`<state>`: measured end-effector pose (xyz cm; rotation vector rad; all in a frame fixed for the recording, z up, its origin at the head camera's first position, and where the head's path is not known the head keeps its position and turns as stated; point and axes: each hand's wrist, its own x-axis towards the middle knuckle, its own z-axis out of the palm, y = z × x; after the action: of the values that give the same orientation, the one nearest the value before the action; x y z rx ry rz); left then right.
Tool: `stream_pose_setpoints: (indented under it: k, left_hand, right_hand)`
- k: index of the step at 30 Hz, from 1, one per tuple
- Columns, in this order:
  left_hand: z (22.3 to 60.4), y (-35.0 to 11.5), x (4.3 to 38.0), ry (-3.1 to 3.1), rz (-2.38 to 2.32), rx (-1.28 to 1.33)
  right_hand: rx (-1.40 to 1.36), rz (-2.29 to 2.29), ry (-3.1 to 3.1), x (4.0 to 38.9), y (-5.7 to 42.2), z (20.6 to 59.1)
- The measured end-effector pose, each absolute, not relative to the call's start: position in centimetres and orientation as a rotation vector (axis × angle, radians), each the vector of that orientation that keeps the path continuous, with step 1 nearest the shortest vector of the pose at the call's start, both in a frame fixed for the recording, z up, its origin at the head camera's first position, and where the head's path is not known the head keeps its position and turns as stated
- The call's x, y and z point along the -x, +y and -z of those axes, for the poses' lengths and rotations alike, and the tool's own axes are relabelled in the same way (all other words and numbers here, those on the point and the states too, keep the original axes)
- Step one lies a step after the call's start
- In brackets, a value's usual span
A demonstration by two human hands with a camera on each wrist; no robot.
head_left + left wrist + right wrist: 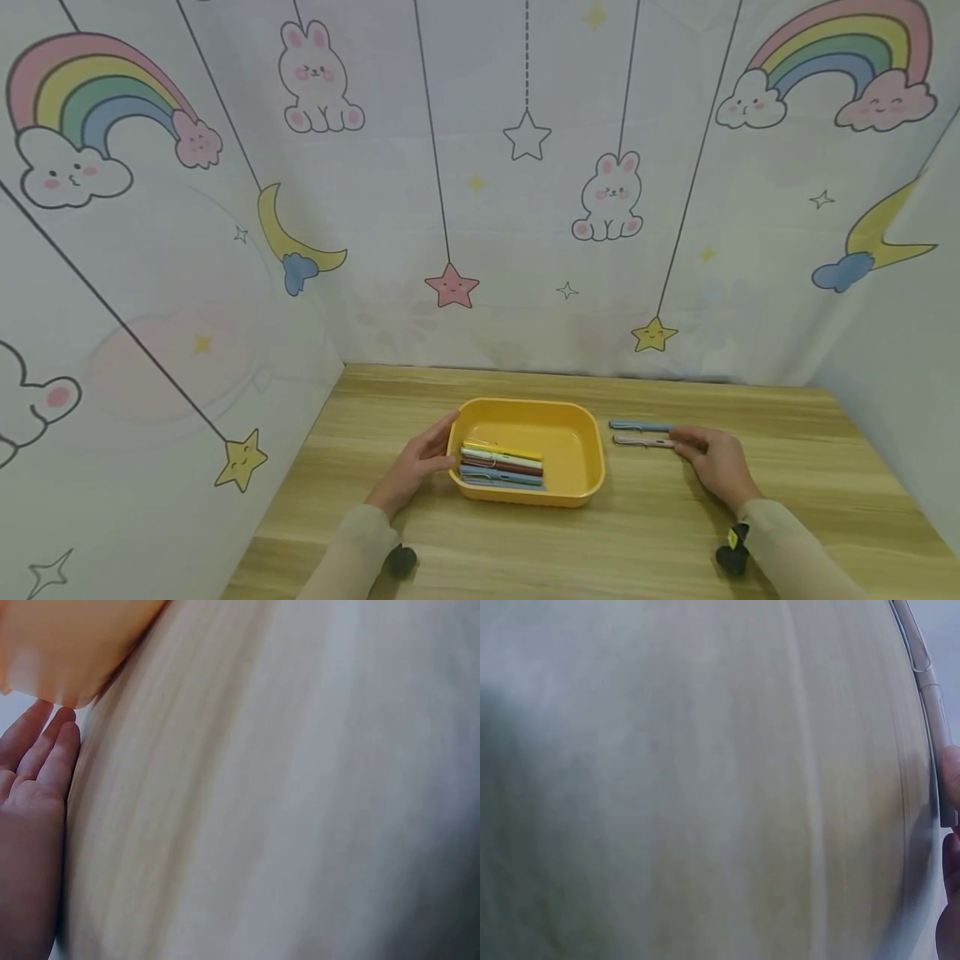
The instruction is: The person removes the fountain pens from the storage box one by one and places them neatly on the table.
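A yellow plastic tray [525, 498] stands on the table, with several capped pens [501, 460] lying in its left part. My left hand [417, 461] rests against the tray's left end. In the left wrist view its fingers [56, 754] are straight and touch the tray's outer wall [71, 645]. Right of the tray, a pale pink pen [642, 441] lies beside a blue pen [639, 426]. The fingers and thumb of my right hand [716, 462] pinch the pink pen's right end. The right wrist view shows the pink pen [934, 705] with a fingertip on it.
The wood-grain table [525, 554] runs back to a patterned cloth wall [510, 217]. Similar cloth walls stand at the left and right. A dark strap device [733, 550] sits at the right wrist, another dark piece [402, 561] at the left.
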<state>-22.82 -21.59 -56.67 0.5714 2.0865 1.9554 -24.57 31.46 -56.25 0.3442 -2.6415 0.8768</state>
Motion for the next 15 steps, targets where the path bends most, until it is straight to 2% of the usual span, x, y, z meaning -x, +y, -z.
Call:
stream_pose_setpoints:
  k: [15]
  left_hand:
    - [56.9,-21.6,22.95,2.063,-1.98,-0.605]
  right_hand:
    - [-0.284,-0.939,-2.583,24.39,30.66,55.22]
